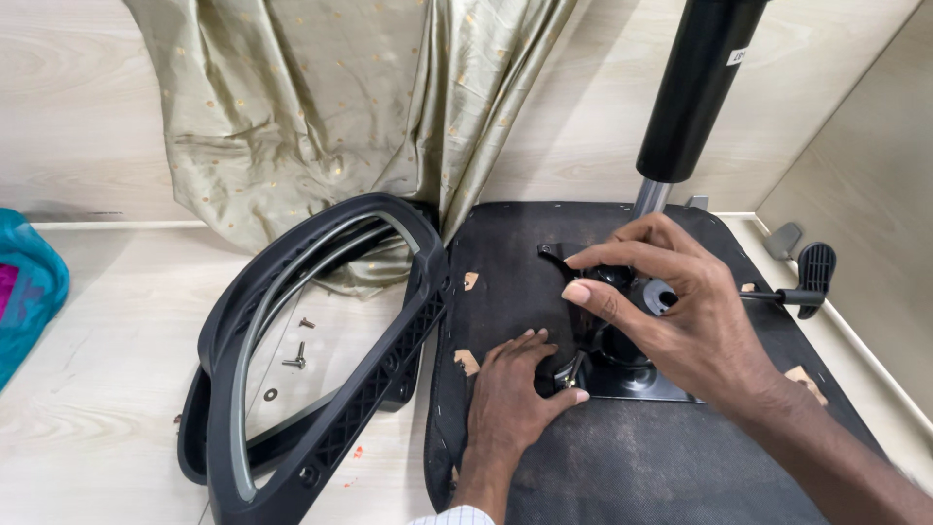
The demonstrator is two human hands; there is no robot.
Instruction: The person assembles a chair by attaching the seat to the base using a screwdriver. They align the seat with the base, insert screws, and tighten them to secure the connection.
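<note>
The seat underside (544, 457) is black, dusty, with tan paper scraps. The chair frame (321, 389) is black with a grey inner band. The cloth (321, 107) is olive-gold with small gold dots. The worktop (97, 389) is pale woodgrain. The bag (24, 292) is teal.

Both hands — left hand (515, 399), right hand (680, 311) — on the black tilt mechanism (622, 365) of an upturned seat (622, 457), perhaps gripping it.

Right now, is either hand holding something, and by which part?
The right hand grips the black seat mechanism at its top. The left hand pinches its lower-left corner.
</note>
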